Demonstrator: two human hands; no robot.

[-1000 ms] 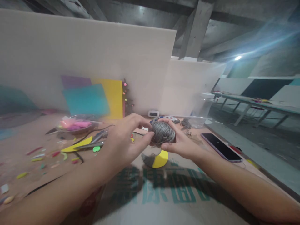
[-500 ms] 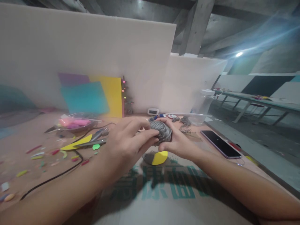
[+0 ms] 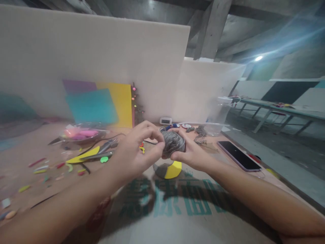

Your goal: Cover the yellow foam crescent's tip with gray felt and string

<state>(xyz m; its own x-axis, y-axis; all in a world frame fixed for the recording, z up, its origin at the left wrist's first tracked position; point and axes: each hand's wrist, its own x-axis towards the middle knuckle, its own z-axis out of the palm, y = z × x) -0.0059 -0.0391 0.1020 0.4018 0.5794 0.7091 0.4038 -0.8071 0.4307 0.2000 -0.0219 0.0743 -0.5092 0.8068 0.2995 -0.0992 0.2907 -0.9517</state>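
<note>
Holding the ball (image 3: pixel 174 143) of gray yarn up in the right hand (image 3: pixel 191 152), nearer than the clock (image 3: pixel 165 121) and slightly right of it, gripping firmly with fingers wrapped around the far side and thumb below. Meeting the ball's left side with the thumb and forefinger of the left hand (image 3: pixel 130 149), drawn close together; not showing clearly whether pinching yarn or only touching. Apparently working at the ball's surface, perhaps winding or picking at it. Seemingly calling next for a steady right-hand hold, turning rather than squeezing, along with a precise, light left pinch.

Looking outward, finding straight nearer than the clock a yellow cutout (image 3: pixel 174 169), lying below the ball on a lettered board (image 3: pixel 177 228). Finding right of the clock a gray tangle (image 3: pixel 200 132), then a clear jug (image 3: pixel 215 117); farther right and nearer than it, a phone (image 3: pixel 238 156) lying screen up. Passing left of the clock and nearer, coming upon scissors (image 3: pixel 99 156) lying across a yellow slip (image 3: pixel 82 156), and a green piece (image 3: pixel 104 159) just beside. Reaching farther left of the clock, seeing pink lumps (image 3: pixel 81 133) and upright colored sheets (image 3: pixel 92 106).
</note>
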